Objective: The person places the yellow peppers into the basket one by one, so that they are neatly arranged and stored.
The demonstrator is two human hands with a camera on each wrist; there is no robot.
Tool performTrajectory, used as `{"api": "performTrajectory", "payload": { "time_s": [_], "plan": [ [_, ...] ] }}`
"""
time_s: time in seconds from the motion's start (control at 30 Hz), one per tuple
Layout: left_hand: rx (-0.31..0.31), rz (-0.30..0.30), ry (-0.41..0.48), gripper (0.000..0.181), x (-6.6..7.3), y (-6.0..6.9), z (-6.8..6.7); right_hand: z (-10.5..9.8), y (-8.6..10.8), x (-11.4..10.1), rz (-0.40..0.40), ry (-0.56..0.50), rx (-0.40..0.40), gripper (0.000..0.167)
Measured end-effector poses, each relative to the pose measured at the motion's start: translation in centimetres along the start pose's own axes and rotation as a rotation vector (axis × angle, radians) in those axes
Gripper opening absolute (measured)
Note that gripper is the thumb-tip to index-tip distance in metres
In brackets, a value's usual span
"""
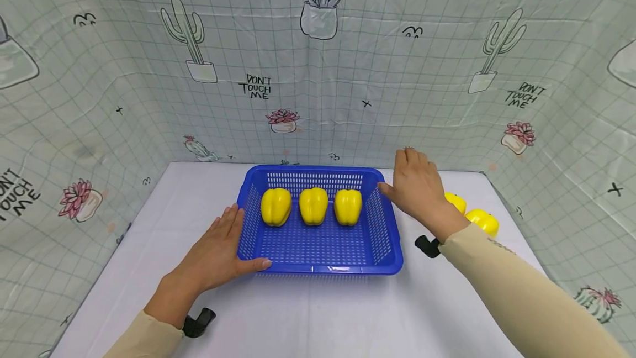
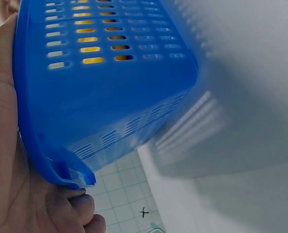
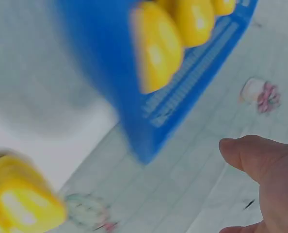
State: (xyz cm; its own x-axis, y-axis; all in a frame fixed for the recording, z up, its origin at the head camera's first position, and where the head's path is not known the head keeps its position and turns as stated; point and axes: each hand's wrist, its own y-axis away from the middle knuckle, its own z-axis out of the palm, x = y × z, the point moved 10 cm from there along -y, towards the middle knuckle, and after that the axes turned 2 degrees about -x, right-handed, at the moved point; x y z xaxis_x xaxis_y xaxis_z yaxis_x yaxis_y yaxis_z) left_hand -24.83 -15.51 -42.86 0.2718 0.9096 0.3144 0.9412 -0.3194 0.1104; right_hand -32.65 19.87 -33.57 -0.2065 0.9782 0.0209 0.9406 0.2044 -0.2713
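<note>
A blue plastic basket sits on the white table with three yellow bell peppers in a row, a left one, a middle one and a right one. My left hand rests along the basket's left rim, fingers straight, thumb over the front corner; the left wrist view shows its palm against the rim. Above the basket's right edge my right hand is held with fingers extended and nothing in it. Beyond the right wrist lie two more yellow peppers, one in plain sight and one partly hidden.
A white cloth covers the table. Behind and at both sides hangs a grey-green curtain with a grid and cactus prints. Black wrist camera mounts show under both wrists.
</note>
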Motion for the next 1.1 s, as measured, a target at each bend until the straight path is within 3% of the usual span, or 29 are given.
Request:
{"api": "performTrajectory", "payload": {
  "time_s": [0.3,0.5,1.1],
  "plan": [
    [-0.003,-0.004,0.0,0.134,-0.1,-0.1,0.1,2.7,5.1,6.5,0.057,0.041,-0.008,0.092],
    [-0.005,0.0,0.005,0.133,-0.1,0.0,0.1,4.2,7.7,10.0,0.074,0.08,-0.018,0.09],
    [-0.008,-0.006,0.0,0.134,-0.3,-0.1,0.2,7.3,10.9,16.3,0.143,0.081,-0.137,0.091]
  ]
}}
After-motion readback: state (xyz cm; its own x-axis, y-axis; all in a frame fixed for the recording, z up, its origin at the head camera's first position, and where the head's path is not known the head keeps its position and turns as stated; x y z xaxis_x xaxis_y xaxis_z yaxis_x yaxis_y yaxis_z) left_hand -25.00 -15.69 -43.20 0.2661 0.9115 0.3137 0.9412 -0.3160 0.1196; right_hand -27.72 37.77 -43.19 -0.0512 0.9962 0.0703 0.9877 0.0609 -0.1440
